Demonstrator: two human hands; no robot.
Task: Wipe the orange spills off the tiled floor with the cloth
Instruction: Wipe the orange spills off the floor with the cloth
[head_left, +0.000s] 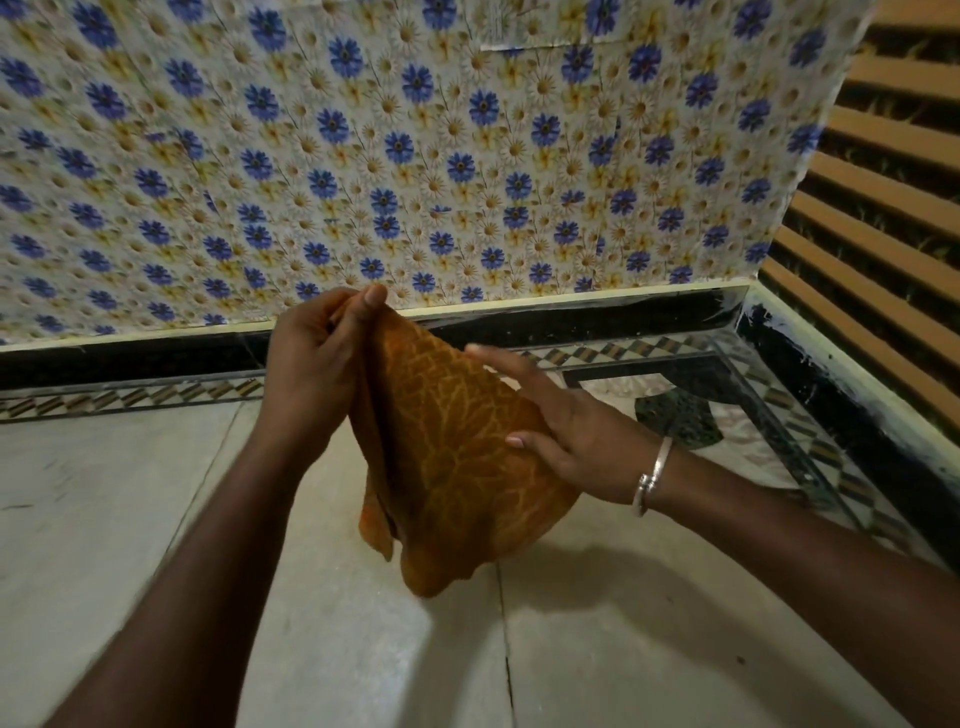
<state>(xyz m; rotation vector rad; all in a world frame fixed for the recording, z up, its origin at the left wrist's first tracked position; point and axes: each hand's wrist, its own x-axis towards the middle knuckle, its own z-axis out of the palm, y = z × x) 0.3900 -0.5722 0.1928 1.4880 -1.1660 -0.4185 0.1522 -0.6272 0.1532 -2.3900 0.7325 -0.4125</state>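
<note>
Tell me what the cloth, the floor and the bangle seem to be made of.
Cloth: soft woven fabric, orange, veined pattern; it drapes in folds.
Floor: pale stone or ceramic tile, matte, with joint lines.
Bangle: probably metal, silvery, shiny.

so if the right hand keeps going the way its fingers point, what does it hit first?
The cloth: the right hand lies flat on it, fingers pointing up-left toward the left hand, which pinches the top. Past the cloth, likely that hand; depth is unclear.

Single head view, angled down, close above hands (441, 410) and floor (649, 649)
</note>
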